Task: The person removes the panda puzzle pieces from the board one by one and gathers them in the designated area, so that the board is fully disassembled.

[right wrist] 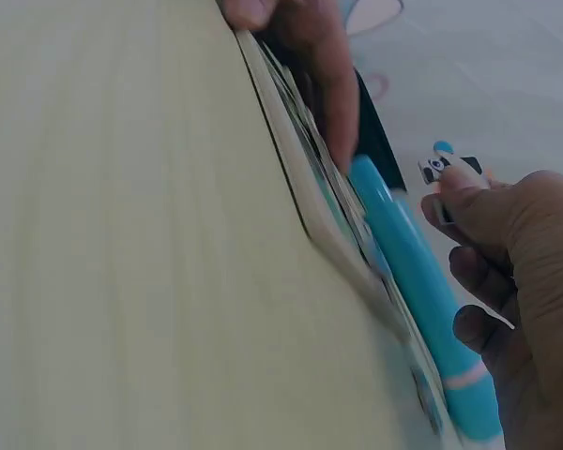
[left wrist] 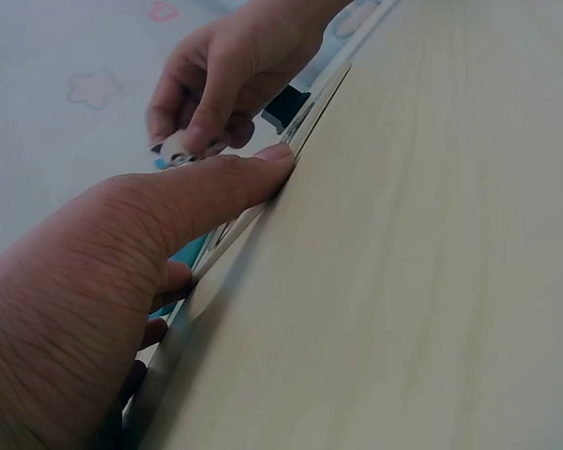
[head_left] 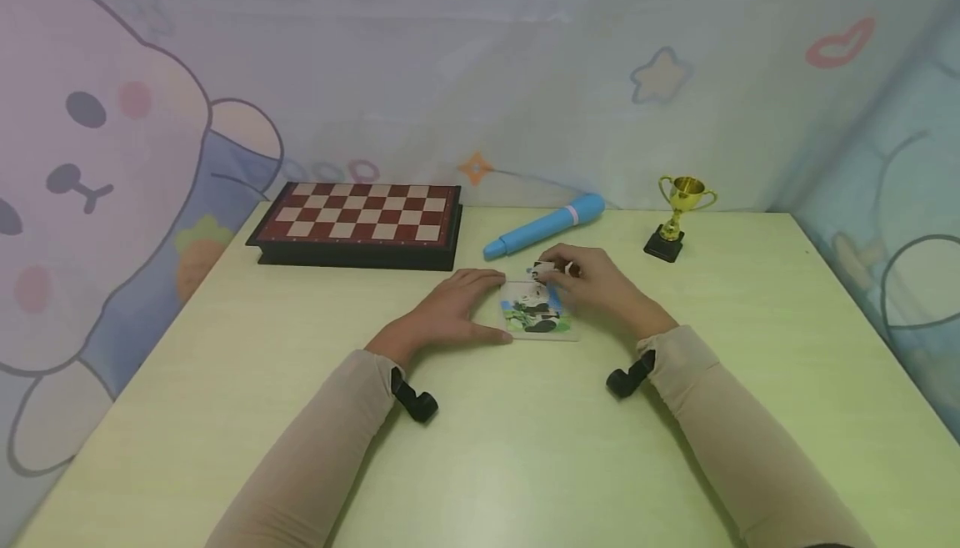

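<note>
A small jigsaw board (head_left: 542, 335) with a panda picture lies on the table between the two hands. My right hand (head_left: 596, 277) pinches a puzzle piece (head_left: 542, 270) between thumb and fingers, held over the board's top edge. Part of a panda face shows on this piece (right wrist: 435, 169) in the right wrist view. My left hand (head_left: 453, 310) rests at the board's left side, its thumb on the lower left corner and its straight fingers by the upper left. From the left wrist, the thumb of the left hand (left wrist: 159, 216) lies along the board's edge (left wrist: 310, 131).
Behind the left hand sits a folding chessboard (head_left: 356, 227) with a dark rim. A blue microphone-shaped pen (head_left: 547, 225) lies just beyond the jigsaw board. To the right stands a small gold trophy cup (head_left: 678, 214) on a black base. A printed cloth hangs behind the table (head_left: 525, 448).
</note>
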Demonstrator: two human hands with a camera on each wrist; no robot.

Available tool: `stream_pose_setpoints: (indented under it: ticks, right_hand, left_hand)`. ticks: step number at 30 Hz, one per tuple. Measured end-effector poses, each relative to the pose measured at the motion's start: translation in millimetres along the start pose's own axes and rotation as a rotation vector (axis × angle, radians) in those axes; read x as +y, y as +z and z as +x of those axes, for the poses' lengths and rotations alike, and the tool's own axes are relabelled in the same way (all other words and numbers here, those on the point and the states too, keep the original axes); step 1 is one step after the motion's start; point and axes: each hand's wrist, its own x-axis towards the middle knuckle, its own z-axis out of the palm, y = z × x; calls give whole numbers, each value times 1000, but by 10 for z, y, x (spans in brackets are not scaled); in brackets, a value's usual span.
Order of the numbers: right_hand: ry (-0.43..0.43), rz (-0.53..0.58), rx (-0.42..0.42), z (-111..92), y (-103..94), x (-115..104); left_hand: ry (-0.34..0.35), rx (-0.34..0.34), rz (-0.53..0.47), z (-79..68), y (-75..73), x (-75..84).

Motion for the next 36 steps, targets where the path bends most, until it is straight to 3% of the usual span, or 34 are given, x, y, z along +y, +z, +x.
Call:
stream_pose_setpoints:
  ticks: [8,13,17,22,36]
  right_hand:
    - [164,-31,142,-455,-393,497]
    - [222,-92,144,-645,-579,699]
    - [213,-133,111,-635,-577,736]
    - [167,-171,133,-580,-507,710]
    - [226,-119,146,-588,-502,703]
  left_hand:
    - [-5,-13,20,2,-14,11]
    - [-10,-4,17,14,-13,15]
    - [-16,-8,3,9,3,14]
    - [-17,-6,0,2,17,7]
    - [-11,-4,1,1,20,-4]
